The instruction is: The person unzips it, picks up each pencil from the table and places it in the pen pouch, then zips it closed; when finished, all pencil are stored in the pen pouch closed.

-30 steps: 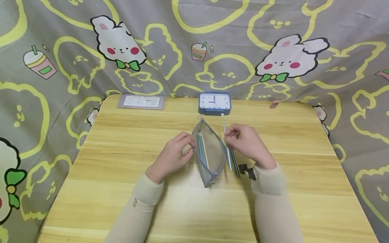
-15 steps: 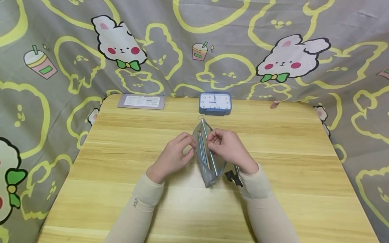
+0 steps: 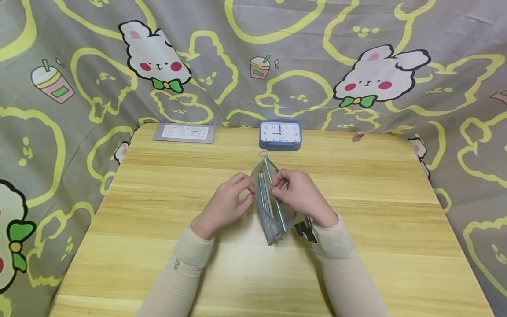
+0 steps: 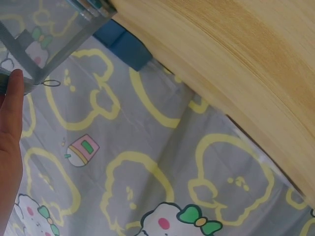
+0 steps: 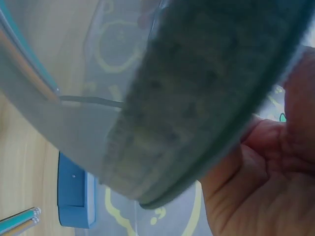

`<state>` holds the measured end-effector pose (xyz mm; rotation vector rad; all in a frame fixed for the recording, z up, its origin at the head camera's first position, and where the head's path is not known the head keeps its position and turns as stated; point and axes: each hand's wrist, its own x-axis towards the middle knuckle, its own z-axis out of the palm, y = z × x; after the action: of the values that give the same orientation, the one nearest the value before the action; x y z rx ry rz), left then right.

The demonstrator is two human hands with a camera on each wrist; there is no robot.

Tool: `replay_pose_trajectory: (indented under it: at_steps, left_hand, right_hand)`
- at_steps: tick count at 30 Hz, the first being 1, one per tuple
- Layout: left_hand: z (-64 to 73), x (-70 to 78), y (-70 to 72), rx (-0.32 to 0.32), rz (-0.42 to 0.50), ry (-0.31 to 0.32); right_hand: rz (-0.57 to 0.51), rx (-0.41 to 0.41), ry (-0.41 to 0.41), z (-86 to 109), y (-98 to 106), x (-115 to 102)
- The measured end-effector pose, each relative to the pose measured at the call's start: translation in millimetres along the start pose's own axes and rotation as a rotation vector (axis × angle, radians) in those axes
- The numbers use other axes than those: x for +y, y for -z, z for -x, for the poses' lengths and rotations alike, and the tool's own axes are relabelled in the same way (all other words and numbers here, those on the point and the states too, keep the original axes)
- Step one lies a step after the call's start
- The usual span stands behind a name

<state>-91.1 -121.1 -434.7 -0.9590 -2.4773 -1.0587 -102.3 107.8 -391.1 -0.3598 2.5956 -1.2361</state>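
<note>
A grey see-through zip pouch [image 3: 270,233] lies gaping open at the table's middle, several pencils [image 3: 264,200] inside. My left hand [image 3: 223,204] pinches the pouch's left rim. In the left wrist view, one finger [image 4: 14,105] touches the pouch [image 4: 69,59] near its pull ring [image 4: 51,83]. Across the opening slants a light-blue pencil [image 3: 281,216], which my right hand [image 3: 299,193] pinches from the right side. The right wrist view has the blurred zip edge [image 5: 172,128] covering those fingertips, with my right hand [image 5: 261,187] behind it.
Beyond the pouch stands a blue clock [image 3: 280,134]. A flat labelled packet [image 3: 184,132] lies at the back left, a small pinkish piece [image 3: 358,136] at the back right. More pencils [image 5: 19,222] lie outside the pouch. A black buckle [image 3: 306,232] hangs by the right cuff.
My right hand has carried the light-blue pencil leftward from beside the pouch to its opening, then shifted it very slightly right. My left hand has stayed at the rim.
</note>
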Motion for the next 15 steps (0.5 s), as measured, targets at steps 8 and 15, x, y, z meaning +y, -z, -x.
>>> replay_pose_trajectory:
  at_steps: [8, 15]
  left_hand:
    - [0.5, -0.6, -0.1, -0.016, -0.01, 0.011]
    - [0.2, -1.3, -0.2, -0.016, -0.01, 0.006]
  right_hand:
    - [0.008, -0.018, -0.017, 1.3, 1.0, 1.3]
    - [0.012, 0.003, 0.028, -4.5, -5.4, 3.0]
